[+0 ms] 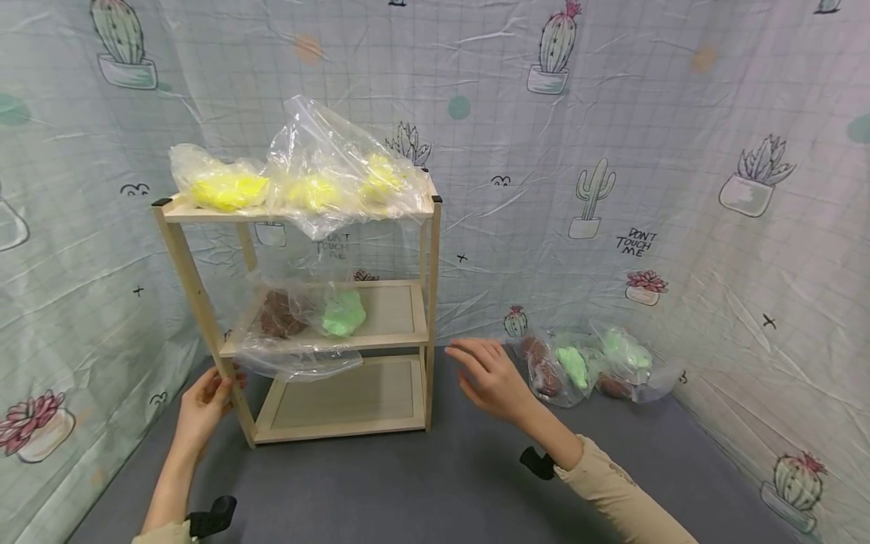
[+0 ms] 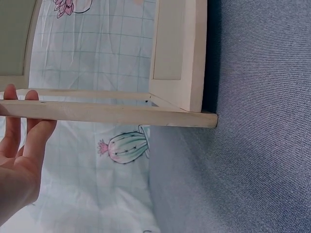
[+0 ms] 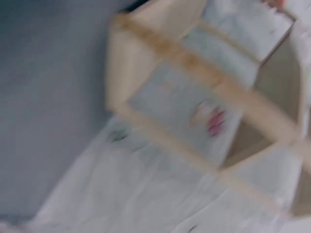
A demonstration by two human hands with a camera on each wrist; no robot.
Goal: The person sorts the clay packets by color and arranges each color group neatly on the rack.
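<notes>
A wooden shelf unit (image 1: 397, 310) with three levels stands upright on a dark grey surface (image 1: 381, 491), left of centre in the head view. The left hand (image 1: 204, 404) holds its front left post (image 1: 197, 291) just below the middle level, fingers bent round the wood, as the left wrist view also shows. The right hand (image 1: 496, 378) hangs in the air beyond the unit's right side, between it and some bagged pieces; its fingers are loosely bent and parted, with nothing in them. On the top level sit three yellow pieces in clear plastic: one at the left (image 1: 227, 189), one in the middle (image 1: 316, 193) and one at the right (image 1: 381, 177). The middle level bears a brown piece (image 1: 280, 313) and, just right of it, a green piece (image 1: 343, 312), with clear plastic (image 1: 299, 366) drooping over the front edge. Further right on the grey surface, near the patterned curtain (image 1: 469, 249), brown and green pieces (image 1: 572, 366) lie bagged close together; the plastic overlaps, so the number of bags is hard to tell. A beige sleeve (image 1: 612, 483) covers the right forearm.
</notes>
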